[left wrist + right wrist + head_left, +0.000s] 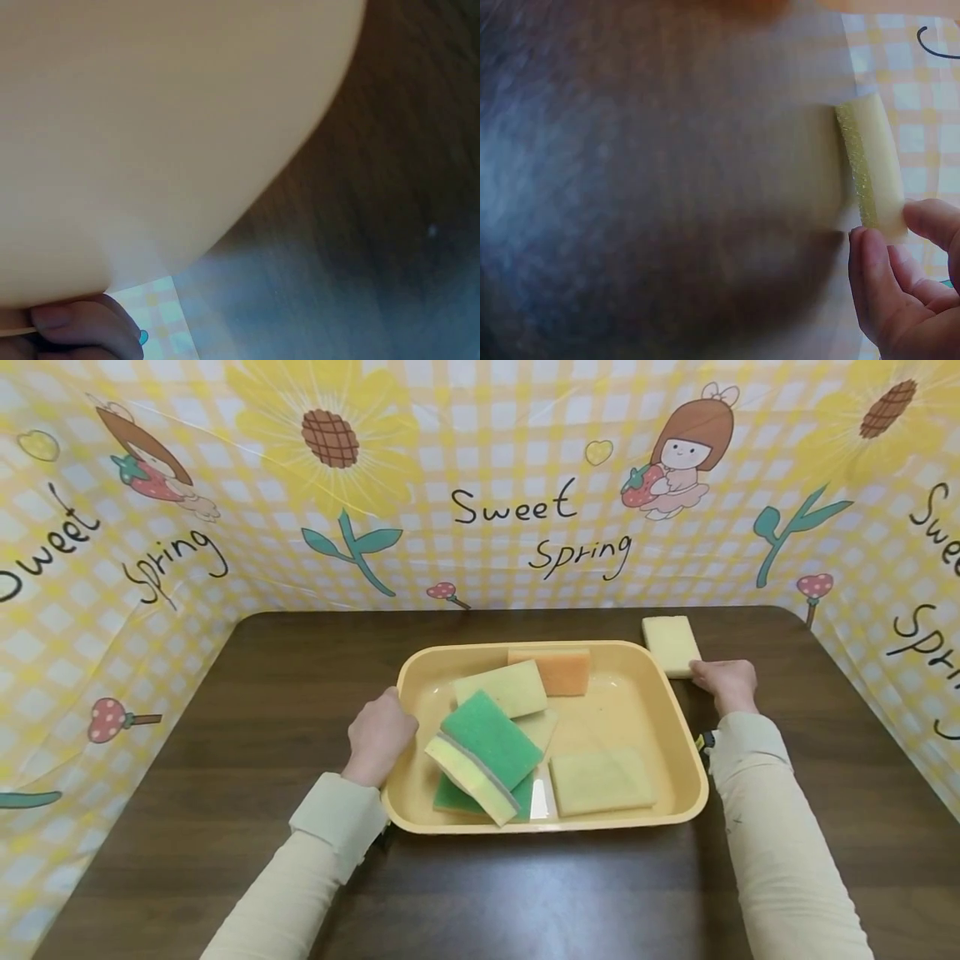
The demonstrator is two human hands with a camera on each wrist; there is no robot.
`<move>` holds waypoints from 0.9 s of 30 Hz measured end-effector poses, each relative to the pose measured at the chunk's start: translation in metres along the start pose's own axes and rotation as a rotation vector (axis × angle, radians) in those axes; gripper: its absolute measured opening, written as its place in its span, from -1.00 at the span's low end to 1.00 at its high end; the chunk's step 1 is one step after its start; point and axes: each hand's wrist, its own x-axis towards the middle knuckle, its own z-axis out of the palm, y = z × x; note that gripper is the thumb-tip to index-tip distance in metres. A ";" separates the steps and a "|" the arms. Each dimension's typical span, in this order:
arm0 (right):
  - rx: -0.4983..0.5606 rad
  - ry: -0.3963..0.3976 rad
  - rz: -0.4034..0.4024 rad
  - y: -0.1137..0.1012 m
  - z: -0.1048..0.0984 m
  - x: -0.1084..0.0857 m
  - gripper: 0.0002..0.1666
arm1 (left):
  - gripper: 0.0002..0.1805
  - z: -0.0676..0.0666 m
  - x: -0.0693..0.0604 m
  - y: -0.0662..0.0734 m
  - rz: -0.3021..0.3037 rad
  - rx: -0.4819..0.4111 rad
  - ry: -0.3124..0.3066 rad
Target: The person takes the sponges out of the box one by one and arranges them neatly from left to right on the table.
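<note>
Your left hand (377, 735) grips the left end of the tray (622, 710), fingers curled at its rim; your right hand (726, 683) pinches the held sponge (670, 643) at its near end, thumb on one face and fingers on the other, just outside the tray's far right corner. You have that sponge over the tabletop (555, 893), beyond the tray's rim; whether it touches the tabletop or the tray you cannot tell from these views.

Inside the tray you have at least six more: the orange sponge (562, 675) against the tray's back wall; the tilted pale sponge (504, 689) in the tray's back left part; the green sponge (491, 739), its scouring side up, propped aslant in the tray's left half; the lower green sponge (453, 800), partly covered, near the tray's front left corner; the covered pale sponge (538, 728), mostly hidden, near the tray's middle; and the flat pale sponge (602, 782) at the tray's front right.

As for how far along you are, the work looks well advanced, judging by how things lie: those six rest in the tray, loosely piled at its left; the held sponge is the only one you can see outside the tray, so it looks like the one piece left unsettled; the tray's back right part has bare floor.
</note>
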 end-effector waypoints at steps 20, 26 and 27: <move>0.027 0.002 -0.013 0.006 -0.010 0.001 -0.73 | -0.61 0.001 0.000 0.002 -0.010 -0.004 -0.013; -0.027 0.024 -0.033 -0.005 -0.017 -0.009 -0.83 | -0.62 0.001 0.000 0.000 -0.010 0.004 -0.016; -0.025 0.015 -0.036 -0.010 -0.017 -0.011 -0.84 | -0.62 0.001 0.000 0.000 -0.010 0.005 -0.017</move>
